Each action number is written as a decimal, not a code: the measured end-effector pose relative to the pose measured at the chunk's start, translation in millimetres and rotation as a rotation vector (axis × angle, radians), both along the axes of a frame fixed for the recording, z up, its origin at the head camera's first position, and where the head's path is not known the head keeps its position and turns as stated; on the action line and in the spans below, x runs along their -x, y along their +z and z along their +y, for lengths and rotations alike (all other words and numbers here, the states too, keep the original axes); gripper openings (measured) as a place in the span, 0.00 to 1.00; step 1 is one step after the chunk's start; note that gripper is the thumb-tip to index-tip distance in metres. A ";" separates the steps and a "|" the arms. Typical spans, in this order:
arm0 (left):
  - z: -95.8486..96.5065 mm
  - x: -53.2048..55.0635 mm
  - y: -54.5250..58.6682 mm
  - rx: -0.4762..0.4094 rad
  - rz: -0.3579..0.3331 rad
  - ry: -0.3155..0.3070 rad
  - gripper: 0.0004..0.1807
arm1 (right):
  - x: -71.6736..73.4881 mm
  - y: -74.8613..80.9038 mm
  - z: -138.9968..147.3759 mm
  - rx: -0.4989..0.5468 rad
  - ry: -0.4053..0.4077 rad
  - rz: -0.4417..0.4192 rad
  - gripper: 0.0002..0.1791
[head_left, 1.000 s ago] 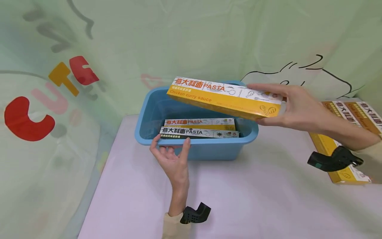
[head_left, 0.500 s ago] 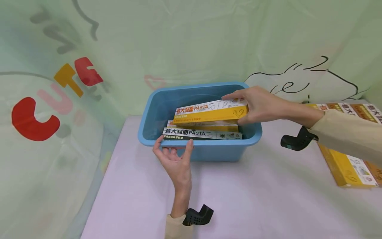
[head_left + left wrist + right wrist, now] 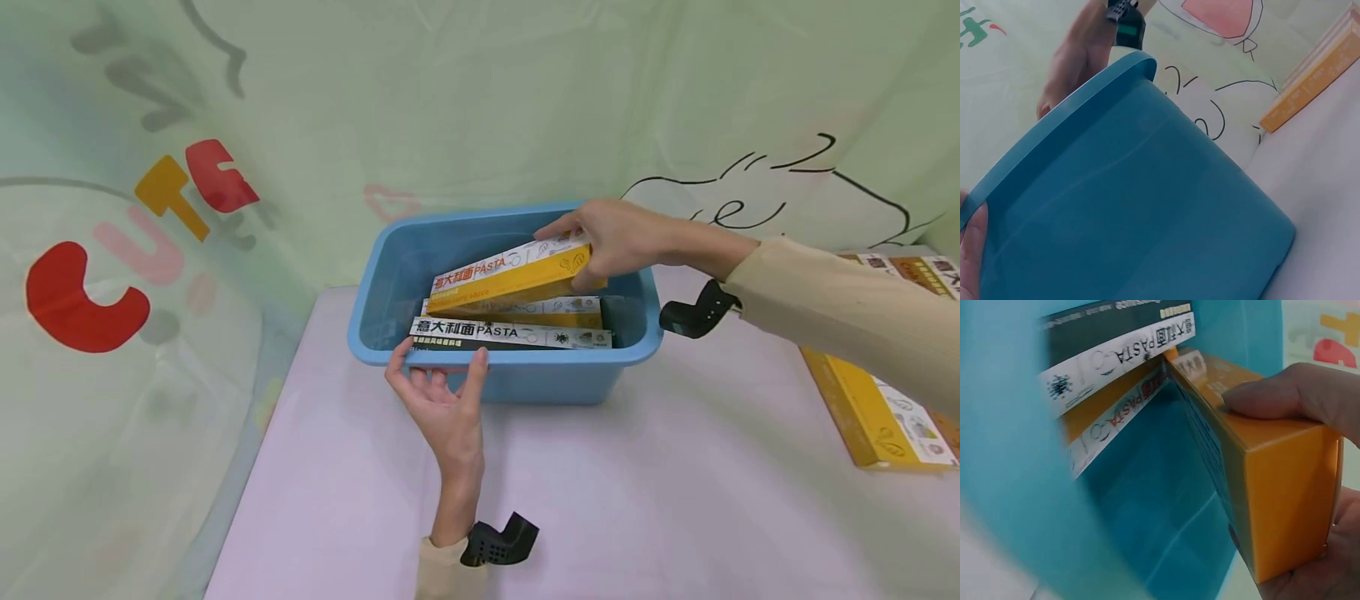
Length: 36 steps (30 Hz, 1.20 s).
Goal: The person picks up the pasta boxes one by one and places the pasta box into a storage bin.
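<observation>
My right hand (image 3: 618, 242) grips one end of a yellow and white pasta box (image 3: 510, 271), its thumb and fingers on opposite sides. The box is tilted, its far left end lower inside the blue plastic tub (image 3: 504, 382). In the right wrist view the held box (image 3: 1291, 500) shows its orange end face. Along the tub's front lie two more boxes, a black and white pasta box (image 3: 517, 335) and, behind it, a yellow and white one (image 3: 581, 310). My left hand (image 3: 446, 417) holds the tub's front rim, with thumb and fingers at the edge.
At the right end of the table (image 3: 675, 500), more pasta boxes (image 3: 892, 425) lie side by side, partly hidden by the right sleeve. A pale green printed curtain (image 3: 465, 100) hangs behind the tub. Both wrists carry black camera mounts (image 3: 498, 540).
My right hand has brought the held pasta box leftward and down into the tub. Its right end has since risen slightly, making it more slanted. My left hand keeps its place on the rim.
</observation>
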<state>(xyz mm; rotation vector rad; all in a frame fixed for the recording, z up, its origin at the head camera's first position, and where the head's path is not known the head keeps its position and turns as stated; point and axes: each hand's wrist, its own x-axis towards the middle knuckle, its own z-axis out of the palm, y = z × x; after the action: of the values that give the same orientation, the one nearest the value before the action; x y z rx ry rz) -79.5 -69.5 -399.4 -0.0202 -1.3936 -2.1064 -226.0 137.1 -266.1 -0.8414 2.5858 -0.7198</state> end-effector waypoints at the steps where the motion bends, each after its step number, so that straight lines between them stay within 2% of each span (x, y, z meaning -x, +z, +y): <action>1: 0.0 -0.2 0.2 0.001 -0.001 0.000 0.46 | 2.0 0.0 -3.0 0.002 -0.002 -0.027 0.44; 10: 1.3 -1.4 0.4 -0.015 0.002 -0.002 0.46 | 21.7 0.9 -16.7 0.024 -0.002 -0.183 0.45; 21: -0.8 -1.3 -0.8 -0.014 0.003 0.007 0.46 | 35.5 -4.9 -13.4 0.007 0.009 -0.207 0.45; 36: -1.7 -2.2 -0.1 -0.006 -0.005 0.014 0.45 | 44.5 -7.2 -3.2 0.003 0.052 -0.229 0.48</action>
<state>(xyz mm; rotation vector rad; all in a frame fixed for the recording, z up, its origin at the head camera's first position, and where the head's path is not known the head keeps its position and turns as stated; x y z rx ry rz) -77.3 -71.2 -399.6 -0.0025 -1.3863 -2.1011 -270.5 133.9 -273.3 -0.7757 2.3524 -0.7580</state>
